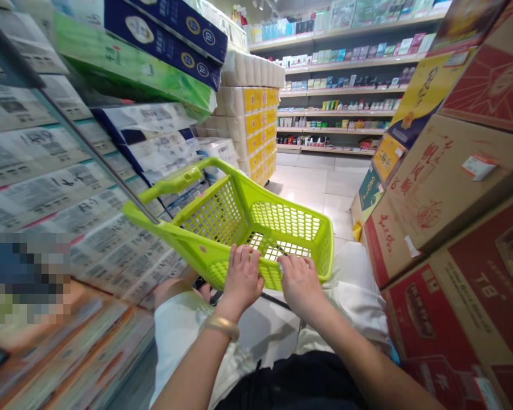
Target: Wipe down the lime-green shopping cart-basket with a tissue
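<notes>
A lime-green plastic shopping basket [222, 219] with a lattice wall sits tilted in front of me, its handle [171, 185] sticking up to the left. My left hand [242, 276] curls over the basket's near rim, fingers closed on it. My right hand [300, 282] grips the same rim just to the right, fingers bent over the edge. A gold bangle [221, 326] is on my left wrist. The basket looks empty inside. My knees in white trousers [354, 290] show below it.
Stacked packs of tissue paper [68, 171] fill the left side. Toilet-roll bundles [256, 114] stand further ahead. Brown and red cardboard cartons [453, 216] are piled on the right. A tiled aisle floor [312, 188] leads to shelves of small goods [346, 85] at the back.
</notes>
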Motion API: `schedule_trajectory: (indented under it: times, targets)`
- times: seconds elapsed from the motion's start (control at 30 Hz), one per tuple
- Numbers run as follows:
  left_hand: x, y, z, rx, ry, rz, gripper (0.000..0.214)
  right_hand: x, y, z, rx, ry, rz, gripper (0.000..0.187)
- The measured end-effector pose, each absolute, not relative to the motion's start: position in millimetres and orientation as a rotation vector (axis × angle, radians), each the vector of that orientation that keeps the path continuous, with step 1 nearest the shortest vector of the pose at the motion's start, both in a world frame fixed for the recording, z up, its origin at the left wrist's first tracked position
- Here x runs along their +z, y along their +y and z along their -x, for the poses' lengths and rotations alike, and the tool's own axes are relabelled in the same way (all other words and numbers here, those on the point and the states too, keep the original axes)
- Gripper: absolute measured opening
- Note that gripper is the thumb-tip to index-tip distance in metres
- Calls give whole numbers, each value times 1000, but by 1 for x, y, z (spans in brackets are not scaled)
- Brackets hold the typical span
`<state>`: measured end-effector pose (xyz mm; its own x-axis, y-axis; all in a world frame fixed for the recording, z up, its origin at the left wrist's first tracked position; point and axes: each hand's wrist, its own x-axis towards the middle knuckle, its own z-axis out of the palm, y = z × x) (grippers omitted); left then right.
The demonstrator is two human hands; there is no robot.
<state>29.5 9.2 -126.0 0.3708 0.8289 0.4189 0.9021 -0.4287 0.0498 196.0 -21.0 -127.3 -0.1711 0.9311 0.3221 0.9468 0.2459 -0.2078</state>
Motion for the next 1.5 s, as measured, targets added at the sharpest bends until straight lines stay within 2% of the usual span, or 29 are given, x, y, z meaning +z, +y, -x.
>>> schedule_trajectory:
  times: [0.2, 0.5, 0.8, 1.17, 1.5]
  targets:
    - [-127, 9, -32, -580, -1562, 2443, 43, -141, -43, -235, -111, -2060, 1792, 39]
    - [-125, 9, -32, -562, -1569, 2429, 41, -121, -15, -183, -20, -2176, 1742, 29]
    - [-126, 9, -33, -556, -1554, 2444, 42, -140, -40, -233, -82, -2087, 1752, 42]
    - [-124, 11, -33, -546, -1556, 2431, 40, -122, -14, -183, -35, -2176, 1712, 30]
    - [-128, 12, -32, -589, -1552, 2443, 42, -136, -41, -233, -39, -2071, 1777, 39]
